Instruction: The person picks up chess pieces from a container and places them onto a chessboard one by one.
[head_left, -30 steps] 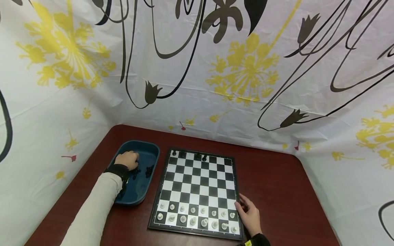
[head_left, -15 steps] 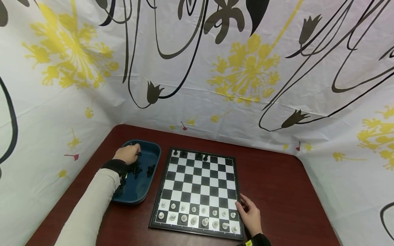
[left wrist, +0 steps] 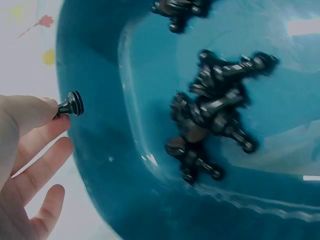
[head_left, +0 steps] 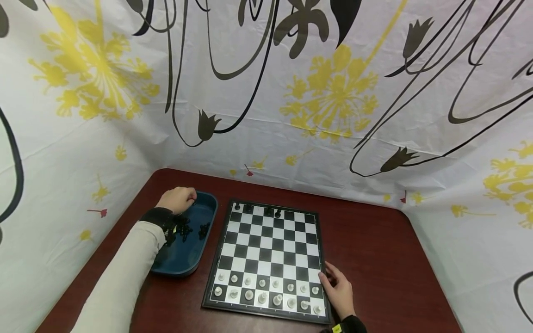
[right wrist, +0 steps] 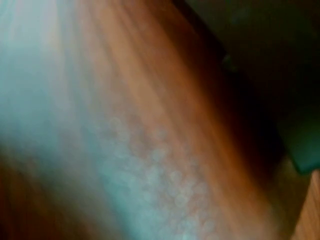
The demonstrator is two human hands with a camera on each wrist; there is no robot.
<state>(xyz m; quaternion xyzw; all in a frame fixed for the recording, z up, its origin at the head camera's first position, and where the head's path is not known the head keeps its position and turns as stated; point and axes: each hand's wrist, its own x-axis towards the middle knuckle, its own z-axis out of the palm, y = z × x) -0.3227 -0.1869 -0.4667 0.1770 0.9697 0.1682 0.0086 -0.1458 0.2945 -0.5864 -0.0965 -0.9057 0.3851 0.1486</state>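
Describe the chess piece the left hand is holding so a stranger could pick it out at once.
Left of the chessboard sits a blue tray. Over its far rim, the left hand pinches one small black piece in its fingers. Unlike the other black pieces heaped in the tray, it is lifted clear.

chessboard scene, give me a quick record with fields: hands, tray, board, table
left hand: left hand pinches a black chess piece over the far end of the blue tray
right hand: right hand rests on the table at the chessboard's near right corner, fingers relaxed, touching the board's edge
tray: holds a loose heap of black pieces
chessboard: chessboard has two near rows of white pieces; four black pieces on far row
table: dark red wooden table, tray left of board
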